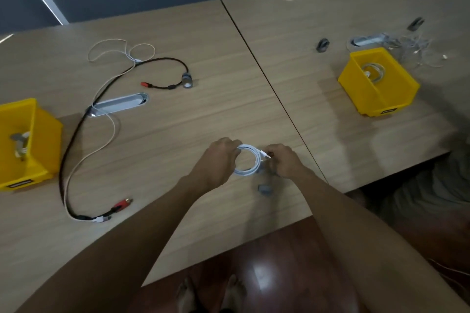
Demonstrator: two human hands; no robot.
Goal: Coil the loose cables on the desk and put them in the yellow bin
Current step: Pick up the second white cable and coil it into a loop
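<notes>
A white cable is wound into a small coil just above the desk near its front edge. My left hand grips the coil's left side. My right hand holds the right side, by the cable's plug end. A long black cable with red plugs and a thin cream cable lie loose on the left of the desk. One yellow bin stands at the far left, another yellow bin at the right; each holds a coiled cable.
A grey cable strap lies under my hands. Two metal grommet slots are set in the desks. A tangle of thin wires lies behind the right bin. Dark clips sit nearby. The desk edge runs close below my forearms.
</notes>
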